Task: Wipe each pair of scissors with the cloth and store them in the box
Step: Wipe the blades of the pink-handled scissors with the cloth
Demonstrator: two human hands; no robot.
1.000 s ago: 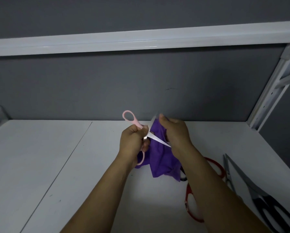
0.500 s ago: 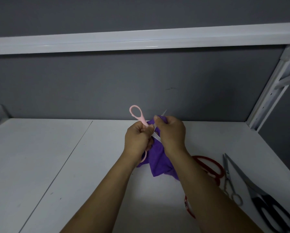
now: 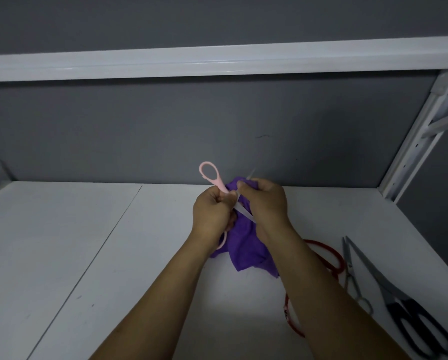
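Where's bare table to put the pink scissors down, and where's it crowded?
Free: table left of the left hand gripping the pink scissors, both sides of the seam; also the near patch between the forearms. Crowded: right of the purple cloth in the right hand, where red scissors, small silver scissors and black-handled scissors lie side by side.

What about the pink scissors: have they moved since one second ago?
Yes. The pink scissors, held in the left hand, went slightly up and right: their top loop now stands higher above the table's back edge.
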